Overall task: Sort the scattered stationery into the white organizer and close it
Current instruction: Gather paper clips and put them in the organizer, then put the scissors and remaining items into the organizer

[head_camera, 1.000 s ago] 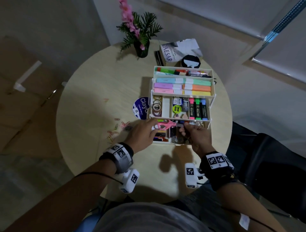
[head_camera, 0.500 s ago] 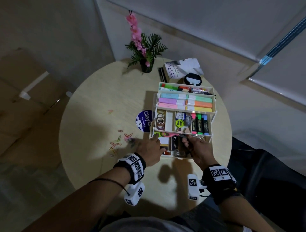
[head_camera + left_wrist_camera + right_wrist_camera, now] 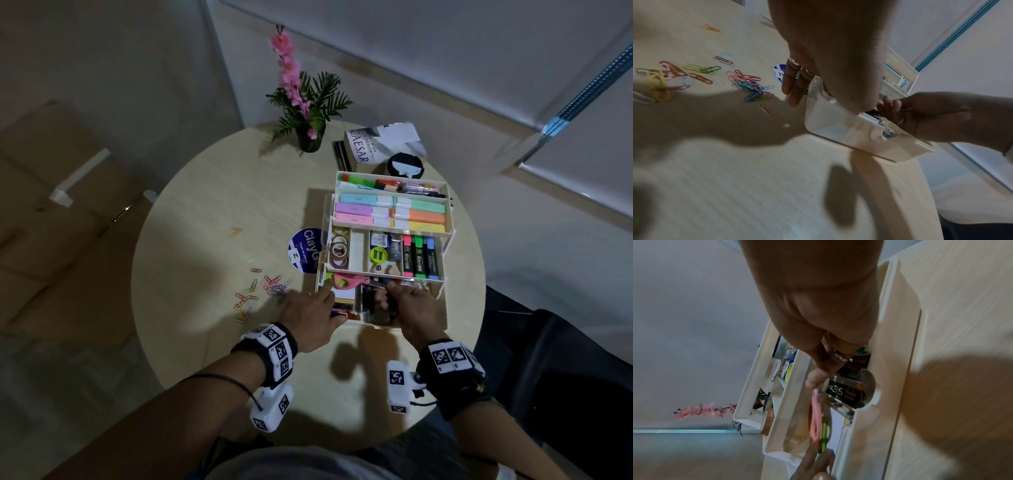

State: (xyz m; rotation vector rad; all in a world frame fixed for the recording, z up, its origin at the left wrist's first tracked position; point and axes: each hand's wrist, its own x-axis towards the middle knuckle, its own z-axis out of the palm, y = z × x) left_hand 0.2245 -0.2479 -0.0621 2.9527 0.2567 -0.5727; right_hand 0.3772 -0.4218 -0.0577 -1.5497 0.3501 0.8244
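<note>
The white organizer (image 3: 449,236) stands open on the round table, its tiered trays filled with highlighters, markers and tape rolls. Pink scissors (image 3: 349,281) lie in the bottom compartment, half under the middle tray. My right hand (image 3: 394,298) reaches into that compartment and pinches the scissors (image 3: 815,415) near the pivot. My left hand (image 3: 325,294) rests at the organizer's front left corner (image 3: 830,126), fingers straight, fingertips (image 3: 813,457) touching the scissors' handle. Several coloured paper clips (image 3: 267,289) lie scattered on the table left of the organizer.
A blue round sticker (image 3: 303,250) lies against the organizer's left side. Behind it stand a potted plant (image 3: 310,137), a book (image 3: 366,147) and a black round object (image 3: 406,166). A dark chair (image 3: 565,359) is at the right. A staples box (image 3: 842,392) sits in the bottom compartment.
The scissors have gone lower into the bottom compartment. My left hand has let go of the handle and now lies with straight fingers at the corner. The head view has shifted.
</note>
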